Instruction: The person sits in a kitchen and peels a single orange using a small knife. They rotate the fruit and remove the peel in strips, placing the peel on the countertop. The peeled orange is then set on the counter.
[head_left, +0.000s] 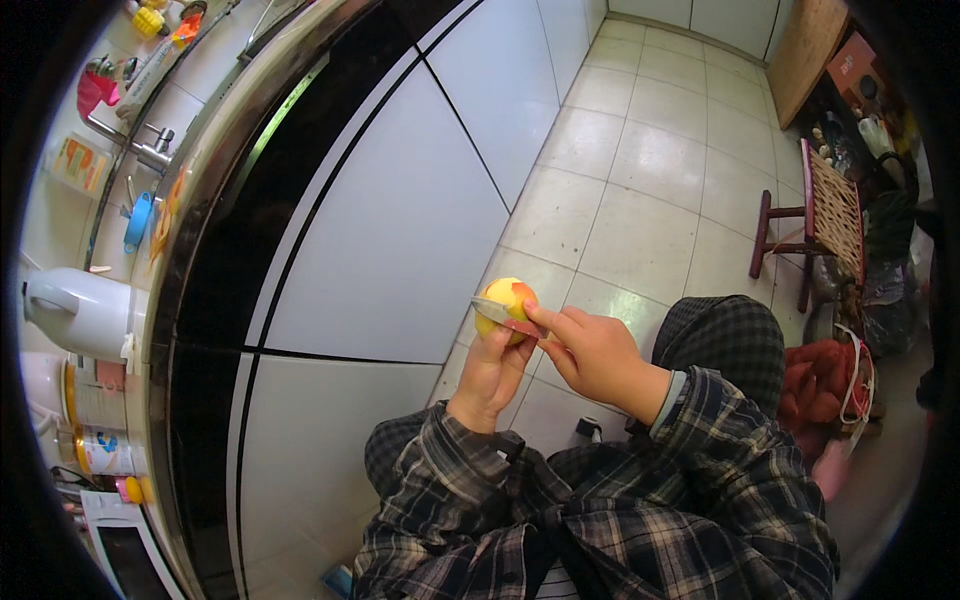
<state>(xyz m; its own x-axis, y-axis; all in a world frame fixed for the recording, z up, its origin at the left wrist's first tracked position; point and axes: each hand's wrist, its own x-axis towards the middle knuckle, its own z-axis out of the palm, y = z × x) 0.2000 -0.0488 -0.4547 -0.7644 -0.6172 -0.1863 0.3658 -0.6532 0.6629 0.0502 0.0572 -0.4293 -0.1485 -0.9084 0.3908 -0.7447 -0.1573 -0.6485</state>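
Note:
Near the middle of the head view, my left hand (489, 379) holds a partly peeled apple (501, 291) from below. Pale flesh shows on its top, with red and yellow skin at the right. My right hand (600, 352) grips a knife; its metal blade (491, 308) lies across the near side of the apple. My right thumb and fingers are at the apple's right side and the handle end of the knife. The handle is mostly hidden by my fingers. Both hands are above my lap, over the tiled floor.
White cabinet doors (390, 217) stand at the left under a counter with a faucet (152, 156), a white kettle (82, 311) and cans. On the tiled floor (637, 232) at the right are a woven-seat stool (832, 214) and a red mesh bag (814, 386).

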